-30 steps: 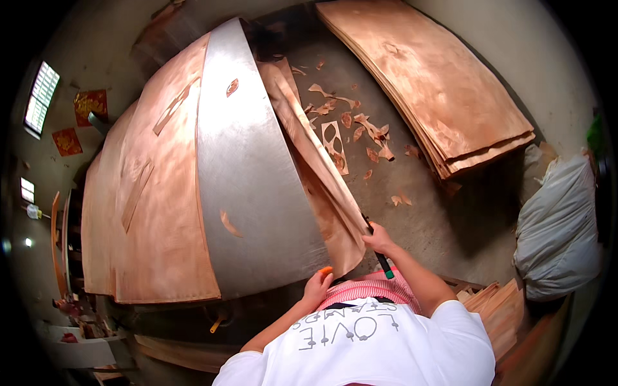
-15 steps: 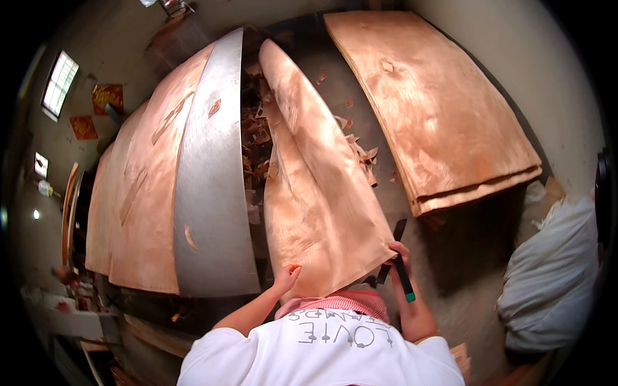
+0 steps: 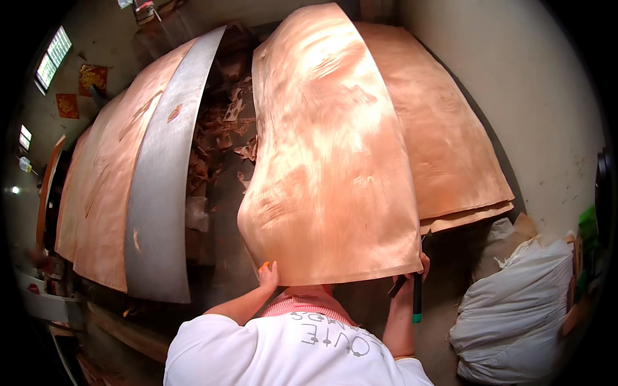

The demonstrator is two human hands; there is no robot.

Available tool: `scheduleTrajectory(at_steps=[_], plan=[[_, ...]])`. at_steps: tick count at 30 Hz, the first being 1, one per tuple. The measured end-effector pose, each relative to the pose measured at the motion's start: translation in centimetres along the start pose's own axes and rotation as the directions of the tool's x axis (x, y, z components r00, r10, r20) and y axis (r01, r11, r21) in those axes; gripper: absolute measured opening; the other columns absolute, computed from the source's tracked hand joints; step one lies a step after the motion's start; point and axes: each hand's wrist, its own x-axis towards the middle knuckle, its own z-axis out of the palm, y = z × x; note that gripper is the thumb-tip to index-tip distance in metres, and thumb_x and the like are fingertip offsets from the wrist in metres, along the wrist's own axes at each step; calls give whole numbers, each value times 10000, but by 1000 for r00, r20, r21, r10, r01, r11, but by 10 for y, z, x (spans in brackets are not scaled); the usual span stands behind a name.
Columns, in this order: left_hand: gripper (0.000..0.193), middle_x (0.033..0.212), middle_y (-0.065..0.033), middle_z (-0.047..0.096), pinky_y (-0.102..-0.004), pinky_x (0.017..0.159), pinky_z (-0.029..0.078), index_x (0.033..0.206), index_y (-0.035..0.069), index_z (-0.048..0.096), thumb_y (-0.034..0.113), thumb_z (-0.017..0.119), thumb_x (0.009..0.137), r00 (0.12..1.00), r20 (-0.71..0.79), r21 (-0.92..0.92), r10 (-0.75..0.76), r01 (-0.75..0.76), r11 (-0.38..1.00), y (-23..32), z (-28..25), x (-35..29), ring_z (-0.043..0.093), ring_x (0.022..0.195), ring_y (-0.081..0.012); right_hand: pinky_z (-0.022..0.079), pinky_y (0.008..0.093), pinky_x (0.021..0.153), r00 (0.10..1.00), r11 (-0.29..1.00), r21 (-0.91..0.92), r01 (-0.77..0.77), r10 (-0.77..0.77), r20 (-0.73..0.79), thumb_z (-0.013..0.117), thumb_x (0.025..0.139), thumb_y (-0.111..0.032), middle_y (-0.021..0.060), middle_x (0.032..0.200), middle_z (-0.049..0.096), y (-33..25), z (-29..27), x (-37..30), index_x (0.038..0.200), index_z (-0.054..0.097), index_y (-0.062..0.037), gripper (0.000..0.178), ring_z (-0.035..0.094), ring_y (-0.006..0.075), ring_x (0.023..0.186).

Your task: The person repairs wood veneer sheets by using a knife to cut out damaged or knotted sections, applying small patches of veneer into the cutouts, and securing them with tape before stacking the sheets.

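Observation:
A large, thin, wavy sheet of wood veneer [image 3: 328, 186] stretches away from me, its near edge lifted between my hands. My left hand [image 3: 269, 276] pinches the near left corner, with a small orange thing [image 3: 264, 265] at the fingers, too small to name. At the near right corner my right hand [image 3: 423, 264] is closed on the sheet, its fingers partly hidden. A black strip-like tool with a green end [image 3: 417, 297] hangs down at that hand. The sheet's far right part overlaps a stack of veneer sheets [image 3: 450, 161] on the right.
To the left lies a long grey panel [image 3: 158, 193] beside more veneer sheets [image 3: 106, 219]. Veneer scraps [image 3: 209, 151] litter the space between the grey panel and the held sheet. A bulging white sack [image 3: 515, 309] sits at the lower right, near the wall [image 3: 534, 122].
The veneer sheet has swung right and spread out, from a folded state over the gap to partly over the right stack. Both hands keep hold of its near corners. My view has shifted right.

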Motion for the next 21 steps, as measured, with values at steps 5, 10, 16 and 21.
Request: scheduleTrajectory(at_steps=[5, 10, 16, 21], plan=[[822, 1221, -181, 475, -542, 908, 344, 1277, 50, 395, 708, 281, 797, 762, 398, -451, -511, 648, 614, 43, 94, 38, 422, 1158, -362, 310, 228, 343, 998, 950, -307, 50, -37, 48, 510, 825, -268, -63, 474, 424, -89, -11, 65, 572, 427, -160, 287, 328, 72, 343], [778, 1165, -137, 527, -534, 785, 457, 1270, 113, 393, 710, 201, 809, 670, 615, -677, -417, 719, 156, 143, 165, 59, 531, 1033, -337, 322, 251, 362, 998, 610, -791, 56, -17, 57, 499, 785, -313, -65, 424, 377, -207, -3, 122, 478, 391, -179, 352, 312, 71, 328], [605, 1103, -95, 573, -413, 713, 531, 1202, 72, 455, 565, 325, 877, 824, 334, -923, -458, 385, 21, 220, 233, 57, 604, 923, -255, 251, 204, 372, 997, 488, -871, -59, -16, -77, 496, 781, -225, -18, 472, 415, -343, -15, 170, 490, 402, -135, 318, 358, 79, 381], [326, 980, -51, 627, -298, 653, 539, 1036, 26, 564, 299, 448, 900, 844, 236, -967, -481, 252, -32, 258, 281, 41, 627, 824, -200, 265, 200, 375, 992, 408, -908, -100, -29, -122, 503, 806, -191, -38, 478, 389, -457, -39, 216, 553, 426, -128, 272, 367, 71, 383]])
